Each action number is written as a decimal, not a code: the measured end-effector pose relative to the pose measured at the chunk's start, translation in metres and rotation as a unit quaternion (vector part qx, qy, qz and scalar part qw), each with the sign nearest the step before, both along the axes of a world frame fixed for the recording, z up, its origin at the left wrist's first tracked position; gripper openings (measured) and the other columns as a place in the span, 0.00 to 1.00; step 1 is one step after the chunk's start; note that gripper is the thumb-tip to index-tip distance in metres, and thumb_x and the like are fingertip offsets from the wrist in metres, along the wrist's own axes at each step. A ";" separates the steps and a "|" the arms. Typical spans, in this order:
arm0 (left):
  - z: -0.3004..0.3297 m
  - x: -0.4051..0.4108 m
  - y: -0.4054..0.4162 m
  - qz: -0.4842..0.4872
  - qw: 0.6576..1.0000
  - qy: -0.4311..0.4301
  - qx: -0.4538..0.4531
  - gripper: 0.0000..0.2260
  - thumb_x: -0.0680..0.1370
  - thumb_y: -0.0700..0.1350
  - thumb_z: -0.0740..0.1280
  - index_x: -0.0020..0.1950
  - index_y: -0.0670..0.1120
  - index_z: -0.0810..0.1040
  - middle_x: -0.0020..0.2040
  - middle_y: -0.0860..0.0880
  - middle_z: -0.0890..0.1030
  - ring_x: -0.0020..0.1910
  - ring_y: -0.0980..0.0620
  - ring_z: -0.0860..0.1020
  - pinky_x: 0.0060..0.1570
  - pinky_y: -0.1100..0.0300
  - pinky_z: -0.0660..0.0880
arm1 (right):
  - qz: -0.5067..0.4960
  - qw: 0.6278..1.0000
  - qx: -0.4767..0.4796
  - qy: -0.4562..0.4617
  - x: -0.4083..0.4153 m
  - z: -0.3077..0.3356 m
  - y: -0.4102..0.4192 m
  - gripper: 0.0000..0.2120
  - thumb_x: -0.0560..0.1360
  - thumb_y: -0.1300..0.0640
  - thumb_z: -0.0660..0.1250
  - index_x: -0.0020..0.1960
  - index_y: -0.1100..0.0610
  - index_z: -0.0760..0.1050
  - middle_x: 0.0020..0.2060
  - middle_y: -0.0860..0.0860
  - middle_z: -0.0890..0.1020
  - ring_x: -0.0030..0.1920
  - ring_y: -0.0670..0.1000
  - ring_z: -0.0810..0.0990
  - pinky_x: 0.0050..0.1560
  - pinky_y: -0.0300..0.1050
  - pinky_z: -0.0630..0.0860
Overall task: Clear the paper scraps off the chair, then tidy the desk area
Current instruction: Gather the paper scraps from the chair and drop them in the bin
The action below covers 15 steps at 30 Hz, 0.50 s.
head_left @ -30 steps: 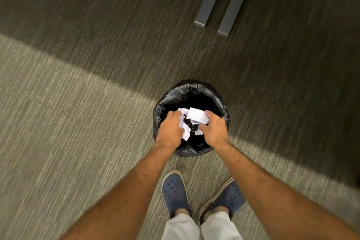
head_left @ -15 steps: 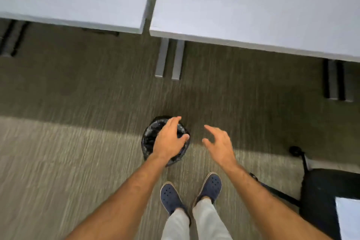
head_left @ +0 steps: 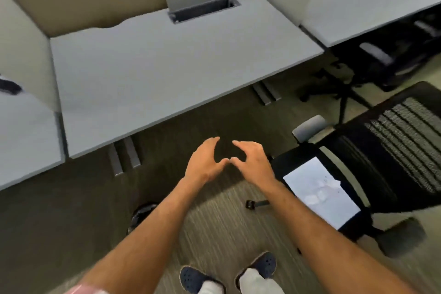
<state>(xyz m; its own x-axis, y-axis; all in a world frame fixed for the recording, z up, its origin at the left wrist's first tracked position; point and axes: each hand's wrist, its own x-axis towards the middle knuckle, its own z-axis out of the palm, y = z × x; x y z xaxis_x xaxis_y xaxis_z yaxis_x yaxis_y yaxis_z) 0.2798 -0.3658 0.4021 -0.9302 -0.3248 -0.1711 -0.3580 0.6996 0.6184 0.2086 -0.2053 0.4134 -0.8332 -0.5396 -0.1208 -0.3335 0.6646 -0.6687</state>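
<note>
Head view: white paper sheet (head_left: 321,192) flat on black chair (head_left: 381,155) seat, right of worktop (head_left: 167,67). Light, floppy, easily creased; best pinched at near edge. Left hand (head_left: 202,162), right hand (head_left: 253,162) hovering, each grip spread, empty, thumbs nearly touching.

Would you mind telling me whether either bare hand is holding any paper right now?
No, the left hand and right hand are both open and empty, while a white paper sheet lies on the black chair seat.
</note>
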 end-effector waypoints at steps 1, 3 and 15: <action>0.002 -0.013 0.021 -0.027 1.000 -0.007 -0.002 0.35 0.74 0.56 0.72 0.77 0.47 0.64 0.76 0.46 0.68 0.74 0.47 0.67 0.71 0.49 0.66 | -0.017 1.000 0.001 -0.002 -0.008 0.003 0.023 0.26 0.74 0.49 0.71 0.70 0.48 0.72 0.66 0.47 0.76 0.70 0.49 0.65 0.69 0.45 0.65; 0.003 -0.037 0.066 -0.074 0.997 -0.025 -0.005 0.36 0.73 0.55 0.73 0.77 0.47 0.64 0.75 0.46 0.69 0.72 0.46 0.68 0.70 0.49 0.67 | -0.053 0.998 0.009 -0.018 -0.025 0.005 0.072 0.25 0.74 0.49 0.71 0.70 0.46 0.71 0.66 0.46 0.76 0.70 0.47 0.66 0.67 0.45 0.66; -0.114 -0.149 0.284 -0.243 0.962 -0.122 0.025 0.34 0.75 0.52 0.74 0.77 0.50 0.63 0.74 0.50 0.68 0.71 0.48 0.69 0.67 0.52 0.69 | -0.244 0.957 0.087 -0.129 -0.095 -0.105 0.323 0.22 0.77 0.50 0.68 0.70 0.46 0.70 0.69 0.49 0.73 0.68 0.51 0.69 0.66 0.49 0.69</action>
<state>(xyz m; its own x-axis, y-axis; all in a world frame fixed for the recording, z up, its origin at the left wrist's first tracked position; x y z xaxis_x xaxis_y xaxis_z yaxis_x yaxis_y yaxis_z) 0.1304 -0.0821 0.2879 -0.9003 0.1521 -0.4079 -0.1351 0.7930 0.5940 0.1134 0.1177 0.3088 -0.9113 -0.0479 -0.4090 0.2057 0.8075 -0.5529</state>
